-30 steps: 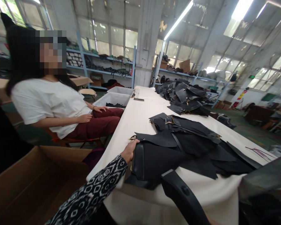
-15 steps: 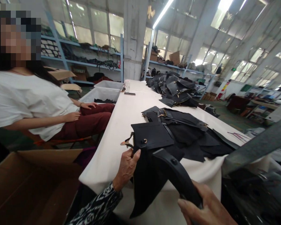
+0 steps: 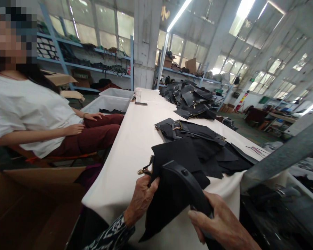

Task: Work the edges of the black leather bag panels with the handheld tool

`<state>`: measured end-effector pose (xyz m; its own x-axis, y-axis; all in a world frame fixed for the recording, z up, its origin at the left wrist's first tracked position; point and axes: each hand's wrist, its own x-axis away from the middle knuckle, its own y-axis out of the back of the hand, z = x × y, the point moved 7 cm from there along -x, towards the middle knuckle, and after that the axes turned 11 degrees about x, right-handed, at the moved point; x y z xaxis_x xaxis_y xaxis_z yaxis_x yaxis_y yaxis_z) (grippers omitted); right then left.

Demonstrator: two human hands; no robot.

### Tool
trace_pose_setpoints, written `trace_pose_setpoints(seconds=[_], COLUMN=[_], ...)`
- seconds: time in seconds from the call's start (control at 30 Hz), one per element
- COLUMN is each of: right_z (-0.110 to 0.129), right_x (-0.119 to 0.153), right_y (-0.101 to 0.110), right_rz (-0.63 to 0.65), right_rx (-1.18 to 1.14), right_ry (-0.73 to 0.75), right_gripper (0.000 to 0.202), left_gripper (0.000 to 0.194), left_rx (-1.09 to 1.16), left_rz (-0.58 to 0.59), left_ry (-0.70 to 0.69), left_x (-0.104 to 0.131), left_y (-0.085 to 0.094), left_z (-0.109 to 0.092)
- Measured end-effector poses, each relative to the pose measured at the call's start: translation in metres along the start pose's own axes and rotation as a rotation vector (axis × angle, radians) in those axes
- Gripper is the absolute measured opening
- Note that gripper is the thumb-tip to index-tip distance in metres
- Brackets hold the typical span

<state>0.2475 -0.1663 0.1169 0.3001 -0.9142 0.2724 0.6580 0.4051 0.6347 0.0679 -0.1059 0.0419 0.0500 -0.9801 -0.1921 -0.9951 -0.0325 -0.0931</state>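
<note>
My left hand (image 3: 141,196) pinches the left edge of a black fabric piece (image 3: 169,194), just below a gold-coloured zipper end (image 3: 145,170). The piece hangs over the near end of the white-covered table. My right hand (image 3: 215,217) is wrapped round the lower part of a curved black handheld tool (image 3: 189,180), whose flat head lies over the fabric. Behind the fabric, more black pieces (image 3: 198,133) with gold buckles and zips lie on the table.
A larger heap of black pieces (image 3: 190,97) is at the table's (image 3: 135,121) far end. A seated person (image 3: 36,114) is at the left, behind a cardboard box (image 3: 41,170). A metal post (image 3: 281,156) slants at the right.
The flap with the gold ring that lay on top of the held piece no longer shows; plain black fabric faces up there. The tool and both hands have shifted slightly left in view.
</note>
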Motion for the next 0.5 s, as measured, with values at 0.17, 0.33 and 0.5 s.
trace_pose_setpoints(seconds=[0.17, 0.33, 0.5], right_z=[-0.008, -0.013, -0.017], right_x=[0.009, 0.013, 0.008], right_y=[0.025, 0.024, 0.000], right_rz=[-0.139, -0.080, 0.035], right_rx=[0.069, 0.082, 0.034], right_ry=[-0.007, -0.013, -0.021], right_gripper=[0.024, 0.025, 0.018], left_gripper=[0.034, 0.035, 0.034], left_rx=[0.073, 0.105, 0.119], left_rz=[-0.015, -0.017, -0.004], left_ry=[0.059, 0.088, 0.085], left_x=[0.003, 0.003, 0.005], left_y=[0.004, 0.001, -0.003], left_z=[0.012, 0.018, 0.014])
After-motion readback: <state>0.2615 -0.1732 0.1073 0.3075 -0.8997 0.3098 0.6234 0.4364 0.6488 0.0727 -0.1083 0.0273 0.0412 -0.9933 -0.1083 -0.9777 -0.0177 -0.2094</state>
